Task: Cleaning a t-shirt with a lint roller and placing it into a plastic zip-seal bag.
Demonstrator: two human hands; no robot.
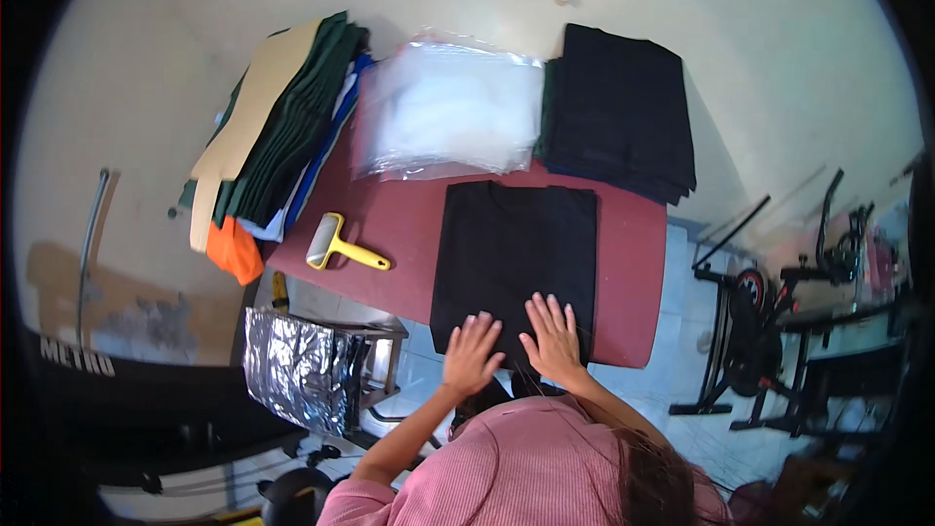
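A folded black shirt (pixel 515 256) lies on the red padded table (pixel 632 270), its collar towards the wall. My left hand (pixel 471 356) rests palm down on the shirt's near left part, fingers spread. Palm down on its near right part lies my right hand (pixel 554 340), the thumb apart from the fingers. Neither hand grips anything. Left of the shirt is a lint roller (pixel 343 245) with a yellow handle.
Clear plastic bags (pixel 456 106) are stacked at the table's back. Folded dark garments (pixel 621 109) stand behind on the right; green garments (pixel 296 117) under a tan cardboard template (pixel 252 139) are on the left. Beyond the table's right edge is an exercise bike (pixel 752 336).
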